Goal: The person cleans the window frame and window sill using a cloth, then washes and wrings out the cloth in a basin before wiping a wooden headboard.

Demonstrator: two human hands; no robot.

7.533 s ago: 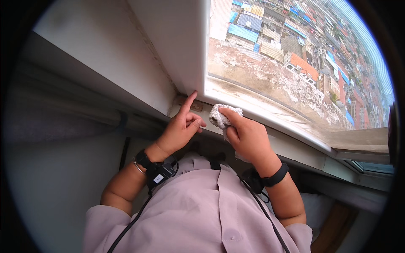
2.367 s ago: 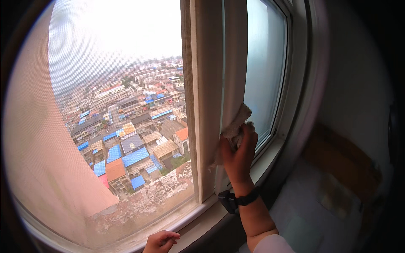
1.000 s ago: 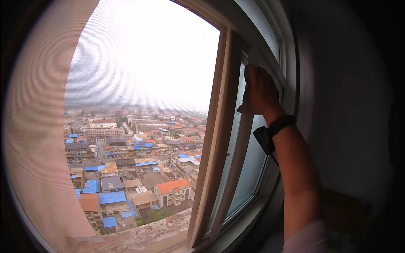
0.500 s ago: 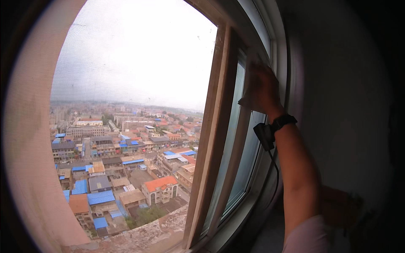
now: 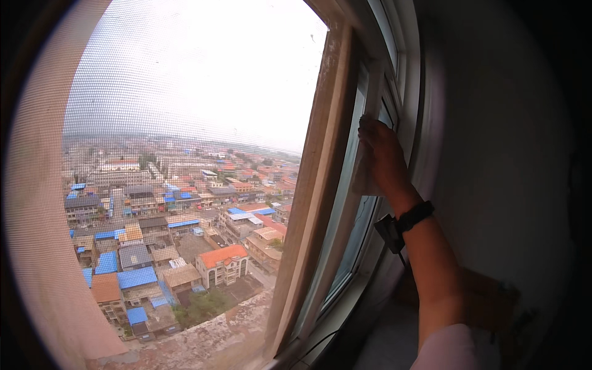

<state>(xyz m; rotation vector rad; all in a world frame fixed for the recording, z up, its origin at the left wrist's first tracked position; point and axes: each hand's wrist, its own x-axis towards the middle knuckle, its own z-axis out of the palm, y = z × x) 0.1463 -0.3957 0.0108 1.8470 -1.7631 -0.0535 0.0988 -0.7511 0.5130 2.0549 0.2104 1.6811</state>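
One right hand [image 5: 383, 154] presses a white cloth [image 5: 364, 179] flat against the window frame [image 5: 370, 98].

A mesh-screened window [image 5: 185, 154] overlooks rooftops under pale daylight, beside a shadowed wall [image 5: 493, 123].

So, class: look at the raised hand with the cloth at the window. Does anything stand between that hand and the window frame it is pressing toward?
Nothing visible does. The right hand presses a pale cloth flat against the white window frame beside the glass pane; only the cloth lies between palm and frame. The left hand is out of view.
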